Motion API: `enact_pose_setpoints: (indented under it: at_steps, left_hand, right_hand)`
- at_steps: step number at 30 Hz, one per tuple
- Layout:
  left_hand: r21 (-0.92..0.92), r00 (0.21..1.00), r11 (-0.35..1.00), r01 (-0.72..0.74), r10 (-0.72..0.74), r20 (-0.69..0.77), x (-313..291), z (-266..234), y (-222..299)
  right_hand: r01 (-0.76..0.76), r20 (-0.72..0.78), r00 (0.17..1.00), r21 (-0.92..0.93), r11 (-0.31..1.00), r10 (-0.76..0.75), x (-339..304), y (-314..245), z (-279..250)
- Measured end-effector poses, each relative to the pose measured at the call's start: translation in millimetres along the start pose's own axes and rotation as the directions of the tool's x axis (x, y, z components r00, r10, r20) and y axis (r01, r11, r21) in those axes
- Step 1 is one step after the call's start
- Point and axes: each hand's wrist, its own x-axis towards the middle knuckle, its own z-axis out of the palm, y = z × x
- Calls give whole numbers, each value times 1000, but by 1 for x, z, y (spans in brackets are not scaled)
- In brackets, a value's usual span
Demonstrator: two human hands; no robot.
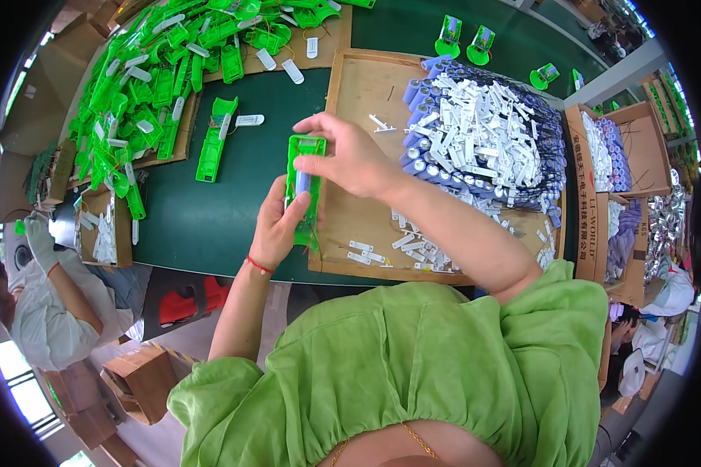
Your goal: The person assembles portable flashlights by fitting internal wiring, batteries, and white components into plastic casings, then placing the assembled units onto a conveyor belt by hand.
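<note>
Both hands hold an open green housing (314,214), seen over the left rim of a shallow brown tray (382,74): the left hand (273,224) grips its left side, thumb laid over the blue cell (303,184) inside, and the right hand (356,159) closes on its upper end. To the left, an open stretch of green tabletop (183,226) separates the hands from a second housing (208,159) and the housing heap (163,89); rightward, white strips (479,128) lie piled among blue cells, and a co-worker (74,311) sits beyond the table's left end.
</note>
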Motion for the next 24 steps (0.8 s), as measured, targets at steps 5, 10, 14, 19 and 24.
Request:
enact_pose_setpoints:
  at_steps: [5, 10, 14, 19, 24]
  left_hand:
    - [-98, 980, 994, 39, -57, -189, 1, -14, 22]
    - [-138, 981, 989, 54, -78, -179, 10, -9, 27]
    - [-183, 985, 981, 62, -90, -150, 8, -9, 26]
    - [-171, 992, 985, 5, -26, -123, 11, -5, 33]
    - [-207, 988, 966, -156, 150, -43, 21, 9, 33]
  right_hand:
    - [-105, 62, 957, -834, 541, 283, 45, -24, -84]
    - [9, 40, 988, -980, 201, 150, 63, 43, -85]
    - [112, 100, 993, -655, 747, -62, 59, 22, -77]
    - [580, -79, 695, -526, 622, -715, 4, -32, -54]
    - [658, -12, 434, -679, 325, -901, -8, -39, -48]
